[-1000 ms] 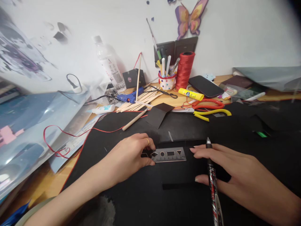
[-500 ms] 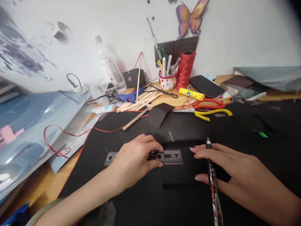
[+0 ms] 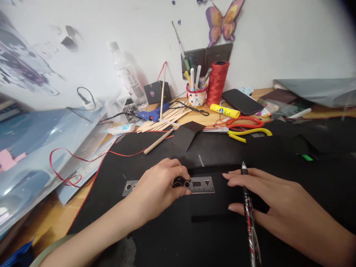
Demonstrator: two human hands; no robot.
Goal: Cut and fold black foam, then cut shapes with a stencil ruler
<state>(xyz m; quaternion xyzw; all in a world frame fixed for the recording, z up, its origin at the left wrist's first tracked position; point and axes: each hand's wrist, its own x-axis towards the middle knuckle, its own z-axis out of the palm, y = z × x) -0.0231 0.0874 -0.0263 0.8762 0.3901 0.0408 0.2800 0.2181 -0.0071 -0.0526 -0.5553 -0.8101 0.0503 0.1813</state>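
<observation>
My left hand (image 3: 167, 181) grips a clear stencil ruler (image 3: 208, 188), thumb at its near edge and fingertips at its far edge. Cut-out shapes show at both ends of the ruler; its middle is covered by the hand. Beneath lies a piece of black paper (image 3: 208, 207), hard to tell from the black mat (image 3: 155, 241). In my right hand (image 3: 278, 200) a patterned pen (image 3: 249, 211) rests between the fingers, tip pointing away from me. The right thumb and fingertips are apart, right of the ruler and over the paper.
Scissors (image 3: 244, 122), a glue stick (image 3: 224, 111), a folded black paper piece (image 3: 187, 134) and a wooden-handled tool (image 3: 158, 141) lie beyond my hands. Farther back are a blue glue gun (image 3: 154, 113), wooden sticks (image 3: 167, 120), a pen cup (image 3: 196, 97), red ribbon spool (image 3: 218, 83) and phone (image 3: 241, 102).
The whole view has shifted slightly. Both hands, the ruler and the pen keep their places relative to each other.
</observation>
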